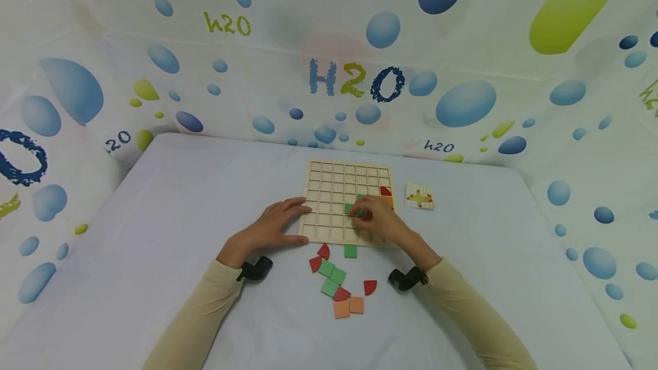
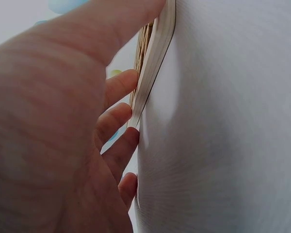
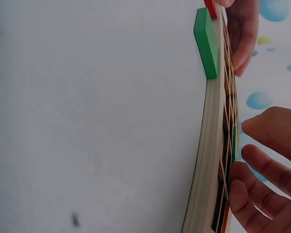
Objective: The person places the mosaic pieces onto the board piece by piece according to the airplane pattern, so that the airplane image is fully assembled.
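A wooden grid board [image 1: 329,187] lies on the white table. My left hand [image 1: 272,226] rests at its left edge, fingers spread and thumb along the near corner; in the left wrist view the fingertips [image 2: 121,112] are right at the board's side. Over the board's right half is my right hand [image 1: 381,218], fingertips close over a green square tile [image 1: 349,209] set in the grid. Seen from the right wrist, its thumb and fingers [image 3: 264,167] are apart with nothing between them. A red quarter-circle tile [image 1: 385,191] and an orange tile [image 1: 387,201] also sit in the grid.
In front of the board lie loose tiles: several green squares [image 1: 329,286], several red quarter-circles [image 1: 370,287] and two orange squares [image 1: 341,309]. One green square [image 1: 350,251] is by the board's near edge. A pattern card [image 1: 419,196] lies right of the board.
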Available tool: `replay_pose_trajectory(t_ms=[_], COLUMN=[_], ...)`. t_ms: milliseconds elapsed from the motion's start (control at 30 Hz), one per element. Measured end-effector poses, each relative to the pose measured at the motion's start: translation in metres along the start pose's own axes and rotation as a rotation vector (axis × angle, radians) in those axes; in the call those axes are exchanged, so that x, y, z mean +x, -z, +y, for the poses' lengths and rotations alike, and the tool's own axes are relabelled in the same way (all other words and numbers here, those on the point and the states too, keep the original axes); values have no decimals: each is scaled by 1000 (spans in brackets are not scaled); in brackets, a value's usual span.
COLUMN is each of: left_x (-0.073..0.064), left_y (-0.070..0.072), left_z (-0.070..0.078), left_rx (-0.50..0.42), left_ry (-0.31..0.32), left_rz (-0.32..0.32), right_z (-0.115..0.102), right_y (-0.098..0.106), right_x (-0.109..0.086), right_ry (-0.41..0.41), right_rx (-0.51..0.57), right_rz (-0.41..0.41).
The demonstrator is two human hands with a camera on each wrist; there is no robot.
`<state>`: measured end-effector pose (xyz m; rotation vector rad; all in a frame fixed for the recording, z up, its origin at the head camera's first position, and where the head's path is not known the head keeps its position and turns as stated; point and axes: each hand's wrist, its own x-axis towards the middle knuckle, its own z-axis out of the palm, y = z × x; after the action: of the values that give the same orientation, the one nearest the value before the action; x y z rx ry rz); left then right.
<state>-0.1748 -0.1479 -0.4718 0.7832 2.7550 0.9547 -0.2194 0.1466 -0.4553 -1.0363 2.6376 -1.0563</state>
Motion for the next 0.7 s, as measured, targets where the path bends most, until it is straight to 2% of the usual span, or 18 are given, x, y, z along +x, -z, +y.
replay_pose_trajectory(t_ms=[233,700], left_x=[0,0], left_y=[-1,-1], left_z=[-1,-1], left_rx=[1,15], left_ry=[1,3], left_rz=[1,7], right_z=[-8,-23], right_y=[-3,-5], right_x=[-9,-31], right_ry=[11,70], right_rx=[-17,30], right_rz=[-17,-98])
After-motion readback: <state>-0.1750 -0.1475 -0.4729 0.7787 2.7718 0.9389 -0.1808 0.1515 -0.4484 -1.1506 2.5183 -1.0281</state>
